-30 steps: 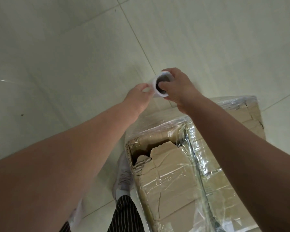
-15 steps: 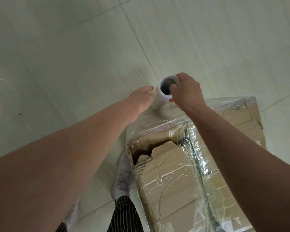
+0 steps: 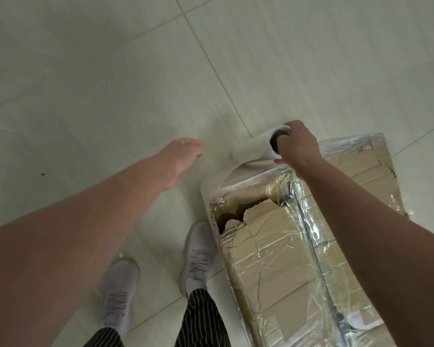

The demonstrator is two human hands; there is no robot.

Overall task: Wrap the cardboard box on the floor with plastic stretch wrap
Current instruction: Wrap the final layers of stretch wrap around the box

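Note:
A worn cardboard box (image 3: pixel 268 249) lies on the tiled floor at the lower right, with clear stretch film over its top and sides and a torn hole near its left corner. My right hand (image 3: pixel 297 146) grips the near end of a white stretch wrap roll (image 3: pixel 253 147), held just beyond the box's far edge. Film runs from the roll down onto the box corner. My left hand (image 3: pixel 183 156) hangs free to the left of the roll, its fingers loosely curled and holding nothing.
My two feet in pale sneakers (image 3: pixel 198 256) stand on the floor just left of the box. Pale floor tiles (image 3: pixel 98 83) with thin grout lines spread out to the left and beyond the box.
My left hand has let go of the roll and drawn away to the left. My right hand has lowered the roll toward the box's far edge.

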